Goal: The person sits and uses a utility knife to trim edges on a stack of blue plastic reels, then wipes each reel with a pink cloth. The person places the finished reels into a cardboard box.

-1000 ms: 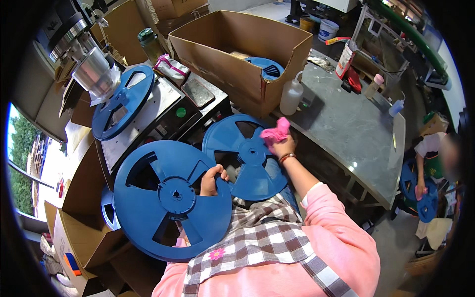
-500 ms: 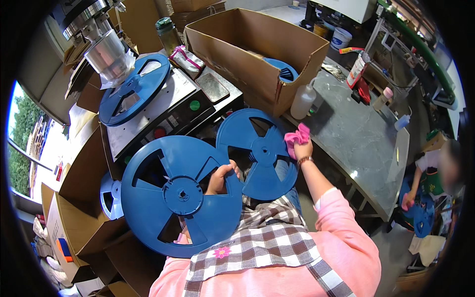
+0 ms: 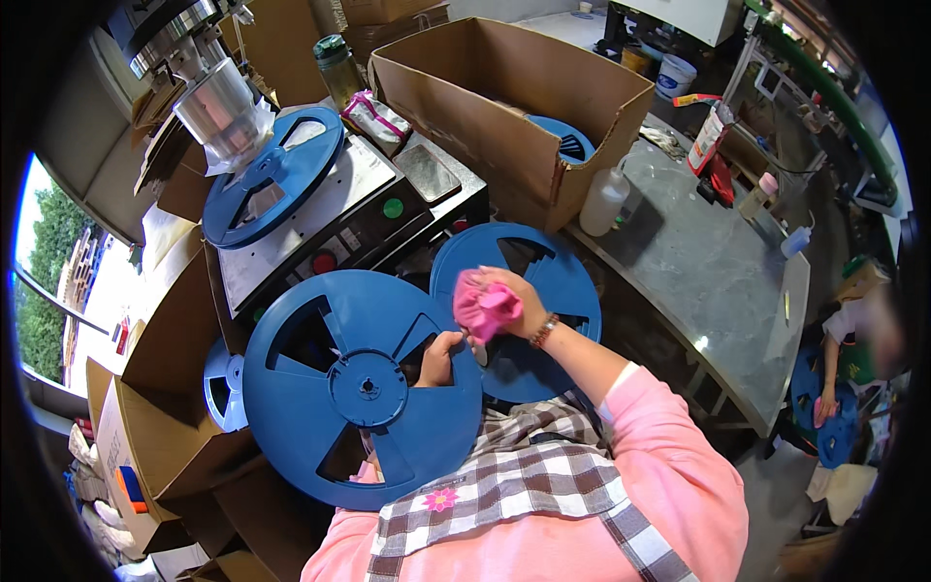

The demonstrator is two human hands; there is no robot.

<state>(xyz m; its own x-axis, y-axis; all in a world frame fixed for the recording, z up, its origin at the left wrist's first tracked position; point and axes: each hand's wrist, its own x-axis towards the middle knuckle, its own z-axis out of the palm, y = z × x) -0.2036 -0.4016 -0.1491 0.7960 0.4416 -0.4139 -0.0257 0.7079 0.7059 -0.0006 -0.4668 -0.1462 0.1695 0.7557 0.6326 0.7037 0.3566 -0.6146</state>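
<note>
The person wears a pink long-sleeved top, its sleeves loose and reaching the wrists. Over it lies a brown-and-white checked fabric apron (image 3: 543,485) with a small pink flower emblem (image 3: 441,500) at the chest. A beaded bracelet (image 3: 543,331) circles the wrist of the right hand (image 3: 514,296). Both hands are bare.

Bright daylight from left; fisheye edges.

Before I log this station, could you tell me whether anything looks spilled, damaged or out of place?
Nothing stands out. The left hand holds one blue reel by a cut-out, the right hand presses a pink cloth near a second reel. The squeeze bottle stands upright; nothing looks spilled.
</note>
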